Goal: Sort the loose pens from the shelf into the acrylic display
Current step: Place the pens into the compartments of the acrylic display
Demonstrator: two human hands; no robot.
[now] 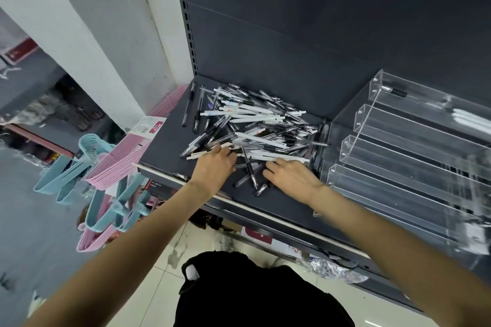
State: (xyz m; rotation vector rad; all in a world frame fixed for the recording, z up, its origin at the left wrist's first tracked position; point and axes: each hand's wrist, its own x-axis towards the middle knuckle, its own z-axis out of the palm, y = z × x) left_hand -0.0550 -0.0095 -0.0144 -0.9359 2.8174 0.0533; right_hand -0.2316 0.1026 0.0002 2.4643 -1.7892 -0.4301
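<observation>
Head-worn view, downward, near shelf [164,156]

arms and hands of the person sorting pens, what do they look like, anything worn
Both forearms are bare, with no sleeves in view. The left hand and right hand wear no gloves; no watch, bracelet or ring is visible. Dark clothing shows below on the body.

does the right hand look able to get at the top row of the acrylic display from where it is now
Probably yes. The right hand rests at the near edge of the pen pile, just left of the acrylic display. The top row is open-topped with nothing above it, though it sits farthest back, so reaching across is needed.
</observation>
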